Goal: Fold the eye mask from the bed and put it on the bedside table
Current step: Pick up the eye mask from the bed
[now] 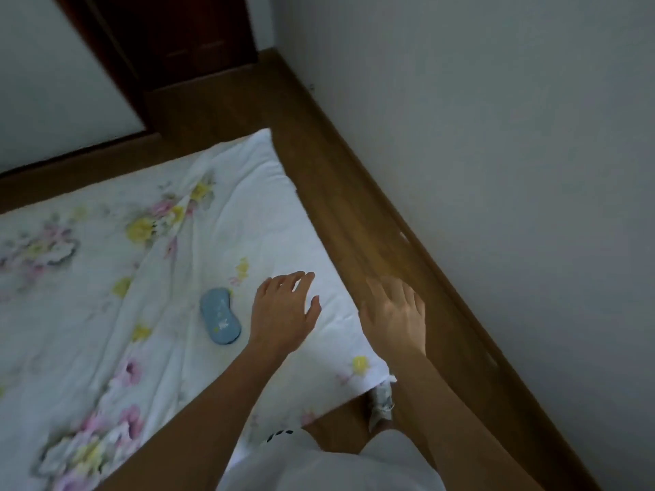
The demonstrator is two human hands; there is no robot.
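A light blue eye mask (220, 315) lies flat and unfolded on the white floral bed cover (106, 278), near the bed's right edge. My left hand (281, 311) hovers just right of the mask, fingers spread, not touching it. Over the bed's edge and the floor is my right hand (395, 317), open and empty too. No bedside table is in view.
A strip of brown wooden floor (336, 207) runs between the bed and the white wall (496, 171) on the right. A dark wooden door (184, 40) stands at the far end. A crumpled cloth (381, 402) hangs at the bed's near corner.
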